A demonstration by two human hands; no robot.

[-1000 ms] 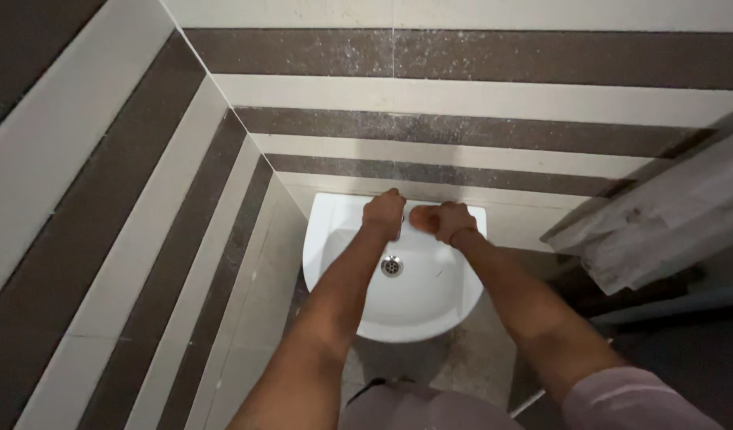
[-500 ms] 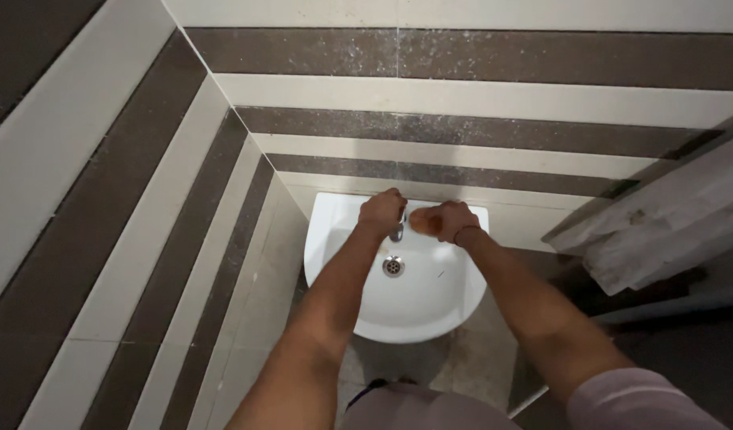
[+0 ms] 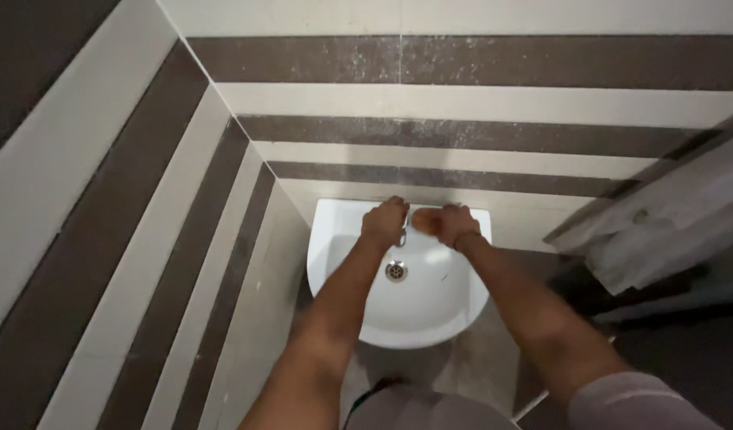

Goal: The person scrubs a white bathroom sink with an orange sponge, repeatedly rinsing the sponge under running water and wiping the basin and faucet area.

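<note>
Left hand, centre of the frame: fingers curled down over the small metal tap at the back rim of the basin, closed on it as far as can be seen. Right hand, just right of it: closed in a loose fist; whether it holds anything cannot be told, and a pale orange patch beside its knuckles is too blurred to identify. The two hands sit near each other, a narrow gap between them. White rounded ceramic wash basin, lower centre: back edge flush against the wall, curved front edge free, bowl glossy and clean with a round metal drain set just below the tap. Both forearms cross the bowl from the bottom of the frame. Cream-and-brown striped tile wall, top and left: meets in a corner close to the basin's left rim, leaving little room there. Pale grey wooden panel, right edge: slants in near the right forearm.
</note>
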